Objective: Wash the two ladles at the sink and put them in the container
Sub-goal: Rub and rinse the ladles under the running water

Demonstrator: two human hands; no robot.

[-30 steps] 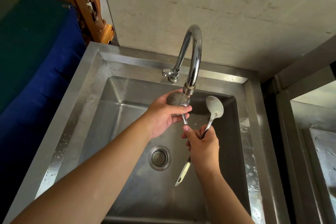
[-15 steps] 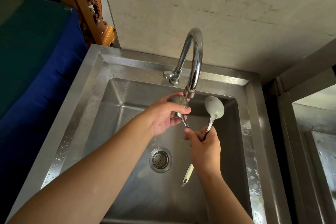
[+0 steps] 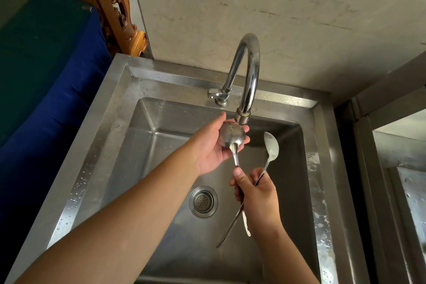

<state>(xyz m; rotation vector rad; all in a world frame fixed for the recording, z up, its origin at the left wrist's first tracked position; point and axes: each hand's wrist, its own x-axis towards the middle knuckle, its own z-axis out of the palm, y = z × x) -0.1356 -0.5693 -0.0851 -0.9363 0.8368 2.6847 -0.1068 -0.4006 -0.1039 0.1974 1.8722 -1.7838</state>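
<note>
Two steel ladles are held over the steel sink (image 3: 119, 122). My right hand (image 3: 258, 198) grips both handles together. The first ladle (image 3: 231, 137) has its round bowl turned back-side up directly under the tap spout (image 3: 243, 115). My left hand (image 3: 211, 145) cups that bowl from beneath, fingers spread around it. The second ladle (image 3: 271, 146) sticks up to the right, its pale bowl clear of the tap. Both handle ends cross below my right hand. No container is in view.
The drain strainer (image 3: 203, 202) sits in the basin floor below my hands. A curved chrome tap (image 3: 250, 64) with a small lever rises from the back rim. A blue-covered surface (image 3: 46, 90) lies left; another steel unit (image 3: 401, 168) stands right.
My left hand has opened from over the first ladle's bowl to under it, so the bowl's back now shows. The two handle ends have spread apart into a cross.
</note>
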